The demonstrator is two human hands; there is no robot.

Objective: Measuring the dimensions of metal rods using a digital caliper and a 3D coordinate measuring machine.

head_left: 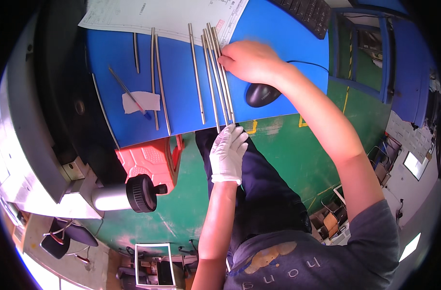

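The left hand (228, 151), in a white glove, is at the near ends of a close bunch of metal rods (220, 87), just off the table edge, its fingers side by side and bent toward them. The right hand (249, 60), bare and blurred, is at the far part of the bunch, thumb tip beside the outer rod; I cannot tell whether either hand is pinching.

The bunch runs between the two hands, far ends over a printed sheet (157, 17). Just left of it is a lone rod (196, 72), roughly alongside. Farther left of both hands are a pair of rods (160, 79), a short rod (136, 53), and a pen (120, 79) across a paper scrap (150, 100).

Below the right wrist is a mouse (261, 95); beyond that hand, up and right, a keyboard (305, 14). All this is on a blue table (177, 96). Left of the gloved hand, below table level, is a red stool (145, 162).
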